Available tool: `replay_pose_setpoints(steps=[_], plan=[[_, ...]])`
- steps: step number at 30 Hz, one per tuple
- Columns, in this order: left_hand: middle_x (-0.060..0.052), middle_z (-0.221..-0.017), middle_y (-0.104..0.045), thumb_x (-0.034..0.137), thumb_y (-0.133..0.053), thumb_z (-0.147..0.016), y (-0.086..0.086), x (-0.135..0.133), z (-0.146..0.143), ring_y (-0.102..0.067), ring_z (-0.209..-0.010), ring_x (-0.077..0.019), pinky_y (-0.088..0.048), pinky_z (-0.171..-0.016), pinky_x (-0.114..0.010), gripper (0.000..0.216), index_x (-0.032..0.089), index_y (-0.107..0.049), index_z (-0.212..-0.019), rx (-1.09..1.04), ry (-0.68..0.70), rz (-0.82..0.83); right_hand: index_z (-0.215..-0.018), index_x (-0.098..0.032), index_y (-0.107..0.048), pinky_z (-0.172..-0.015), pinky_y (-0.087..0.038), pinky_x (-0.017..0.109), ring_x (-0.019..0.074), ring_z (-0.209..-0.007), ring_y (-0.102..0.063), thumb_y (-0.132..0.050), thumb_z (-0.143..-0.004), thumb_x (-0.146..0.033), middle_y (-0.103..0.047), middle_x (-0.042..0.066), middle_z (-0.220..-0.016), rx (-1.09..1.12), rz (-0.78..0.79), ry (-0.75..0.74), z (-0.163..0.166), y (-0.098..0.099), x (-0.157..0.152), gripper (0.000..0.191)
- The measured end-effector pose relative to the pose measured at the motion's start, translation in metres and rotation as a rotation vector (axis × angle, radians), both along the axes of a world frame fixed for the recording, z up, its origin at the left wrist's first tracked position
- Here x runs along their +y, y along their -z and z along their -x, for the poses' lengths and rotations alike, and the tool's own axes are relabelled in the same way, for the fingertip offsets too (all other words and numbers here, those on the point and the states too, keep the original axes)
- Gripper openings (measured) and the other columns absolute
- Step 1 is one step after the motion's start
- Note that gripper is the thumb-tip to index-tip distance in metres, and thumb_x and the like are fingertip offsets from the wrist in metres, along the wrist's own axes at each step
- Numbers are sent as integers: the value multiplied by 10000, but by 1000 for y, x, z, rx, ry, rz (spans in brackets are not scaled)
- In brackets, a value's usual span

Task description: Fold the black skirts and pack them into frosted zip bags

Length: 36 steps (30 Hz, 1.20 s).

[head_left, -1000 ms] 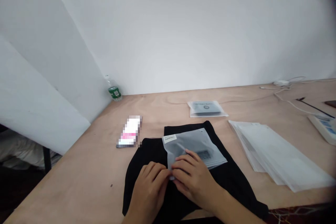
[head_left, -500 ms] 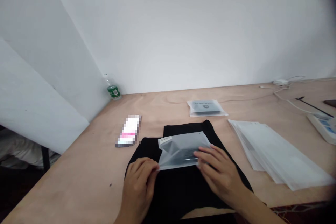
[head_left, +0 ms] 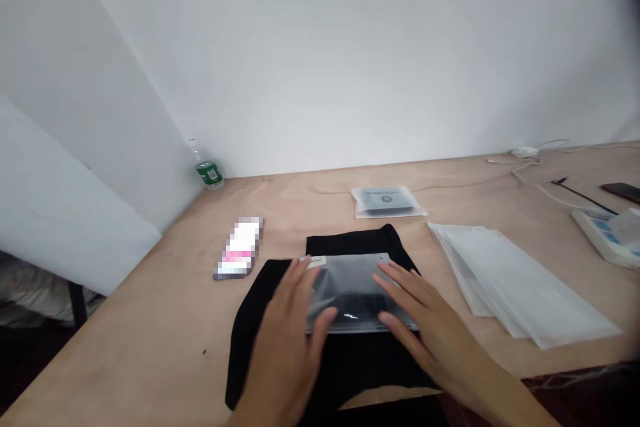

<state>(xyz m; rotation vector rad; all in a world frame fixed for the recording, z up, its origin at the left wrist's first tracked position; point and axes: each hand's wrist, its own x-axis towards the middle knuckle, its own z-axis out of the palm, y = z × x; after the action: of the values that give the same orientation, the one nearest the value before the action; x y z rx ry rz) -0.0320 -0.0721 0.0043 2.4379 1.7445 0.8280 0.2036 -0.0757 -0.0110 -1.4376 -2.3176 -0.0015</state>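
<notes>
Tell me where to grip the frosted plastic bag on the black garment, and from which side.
Pinch its near long edge, coming from the person's side. The frosted plastic bag lies flat on the folded black garment, leaving little to get under, and that edge shows clear between the left hand and right hand. A thin, flat bag probably suits a pinch best.

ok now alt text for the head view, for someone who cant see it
A bare left hand and right hand, fingers spread, are over a frosted plastic bag lying on a folded black garment. They are on a pale plywood table, beside a stack of white translucent bags.
</notes>
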Motion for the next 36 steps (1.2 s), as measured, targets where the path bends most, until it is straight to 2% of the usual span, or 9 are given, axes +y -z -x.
replay_pose_setpoints(steps=[3,6,9,16,27,29,32,34,36], plan=[[-73,-1443,-309,445,-327,-902,8,17,-39,-203,-1343,-250,-312,-1043,-456,545,161,-291,-1365,167,121,47,-1374,-202,-309,-1059,-265,459,206,-1332,-224,-312,-915,-324,-276,33,-1450,-21,32,41,30,7,23,475],[-109,-1439,-297,590,-305,-849,24,29,-51,-196,-1340,-278,-291,-1050,-478,703,105,-316,-1357,229,136,137,-1383,-197,-289,-1059,-233,496,229,-1338,-197,-271,-920,-392,-257,40,-1450,-59,117,43,43,19,37,503],[-120,-1448,-263,670,-296,-797,35,31,-46,-181,-1343,-280,-263,-1062,-482,805,97,-307,-1362,237,148,173,-1394,-222,-252,-1048,-226,523,244,-1341,-182,-231,-910,-480,-243,29,-1453,-66,164,72,43,28,40,549],[-142,-1456,-227,643,-335,-804,40,32,-36,-144,-1350,-278,-251,-1062,-488,805,95,-245,-1387,197,172,226,-1396,-224,-252,-1019,-234,572,299,-1336,-169,-253,-890,-533,-231,66,-1457,-60,172,84,41,34,38,594],[-175,-1439,-253,651,-346,-797,44,30,-24,-189,-1338,-296,-236,-1057,-495,816,73,-287,-1370,171,80,298,-1382,-196,-305,-1009,-233,581,343,-1317,-207,-235,-881,-563,-267,106,-1444,-78,220,101,42,29,39,626],[-170,-1446,-237,626,-335,-817,44,28,-16,-164,-1345,-288,-218,-1061,-498,796,71,-253,-1382,150,58,319,-1382,-202,-305,-996,-243,589,358,-1310,-219,-269,-857,-596,-273,119,-1442,-88,217,58,38,23,36,658],[-148,-1460,-213,564,-315,-856,45,26,-7,-137,-1353,-263,-196,-1067,-496,725,102,-194,-1402,62,67,354,-1374,-244,-313,-973,-275,592,377,-1280,-279,-468,-755,-630,-326,102,-1427,-114,154,-110,29,15,26,745],[-139,-1466,-206,525,-280,-882,45,25,-3,-146,-1354,-241,-186,-1073,-485,677,117,-163,-1410,-50,74,365,-1346,-250,-354,-984,-285,551,337,-1232,-366,-576,-740,-508,-408,74,-1384,-117,68,-203,25,14,16,695],[-129,-1468,-214,495,-248,-901,43,24,-1,-170,-1352,-221,-188,-1077,-471,637,131,-147,-1413,-197,70,363,-1243,-233,-473,-1000,-288,480,263,-1152,-456,-573,-779,-326,-514,44,-1294,-94,-50,-254,23,14,9,483]])
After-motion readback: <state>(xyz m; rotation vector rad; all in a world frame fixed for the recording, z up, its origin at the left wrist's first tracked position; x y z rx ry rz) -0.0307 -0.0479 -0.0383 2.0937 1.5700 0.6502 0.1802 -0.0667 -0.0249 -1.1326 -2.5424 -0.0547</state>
